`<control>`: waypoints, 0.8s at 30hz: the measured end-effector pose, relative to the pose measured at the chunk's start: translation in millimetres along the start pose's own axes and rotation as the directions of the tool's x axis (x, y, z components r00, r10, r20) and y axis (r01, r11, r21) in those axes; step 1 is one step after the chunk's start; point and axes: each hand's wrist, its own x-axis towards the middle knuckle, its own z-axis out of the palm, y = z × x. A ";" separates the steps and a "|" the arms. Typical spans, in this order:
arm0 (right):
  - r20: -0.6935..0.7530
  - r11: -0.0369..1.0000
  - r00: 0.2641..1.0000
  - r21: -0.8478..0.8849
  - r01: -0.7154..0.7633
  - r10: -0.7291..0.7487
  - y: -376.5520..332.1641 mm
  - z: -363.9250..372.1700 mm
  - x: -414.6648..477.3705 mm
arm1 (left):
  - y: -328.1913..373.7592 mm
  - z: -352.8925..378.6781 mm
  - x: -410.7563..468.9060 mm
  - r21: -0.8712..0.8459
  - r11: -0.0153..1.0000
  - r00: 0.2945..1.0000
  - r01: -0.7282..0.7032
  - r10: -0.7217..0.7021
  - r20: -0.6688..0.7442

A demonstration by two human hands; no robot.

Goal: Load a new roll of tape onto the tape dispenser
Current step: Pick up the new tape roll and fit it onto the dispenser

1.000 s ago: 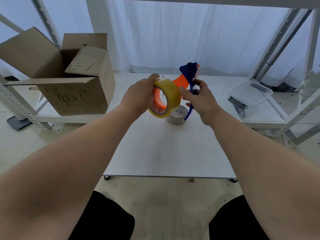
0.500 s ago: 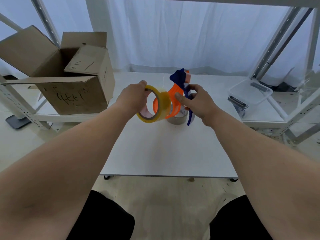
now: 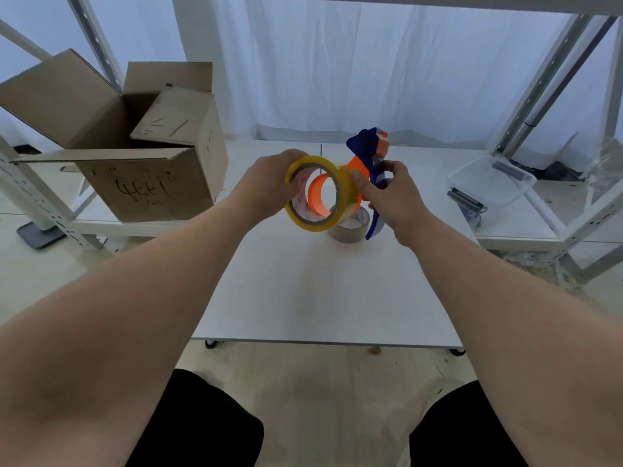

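White table (image 3: 320,298) before pale curtain (image 3: 371,69), cardboard box (image 3: 151,183) left.

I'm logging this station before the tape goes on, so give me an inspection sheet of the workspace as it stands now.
Surface: white table, mostly bare.
Job's things: yellow tape roll held at orange hub of blue-orange tape dispenser; seating cannot be told.
Clutter: brown tape roll lying flat on table.
Grips: left hand on yellow roll; right hand on dispenser, thumb on roll.
Cables: nothing seen.
Surroundings: open cardboard box left, clear plastic bin right, white curtain, metal shelving.
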 end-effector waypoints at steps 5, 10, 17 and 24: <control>0.039 0.998 0.998 0.042 -0.057 0.055 0.0 -5.4 2.2 | 4.4 -4.5 5.5 -0.026 0.994 0.993 0.102 -0.103 -0.058; 0.047 0.992 0.995 0.088 -0.091 0.087 -0.7 -5.2 3.5 | 6.1 -4.4 9.1 -0.005 0.992 0.988 0.125 -0.125 -0.092; 0.055 0.984 0.990 0.116 -0.135 0.129 0.2 -4.0 3.6 | 7.4 -3.1 7.2 -0.021 0.992 0.992 0.124 -0.125 -0.016; 0.065 0.987 0.993 0.127 -0.103 0.096 -5.9 4.2 0.8 | 5.0 0.1 6.9 0.069 0.991 0.991 0.117 -0.112 -0.073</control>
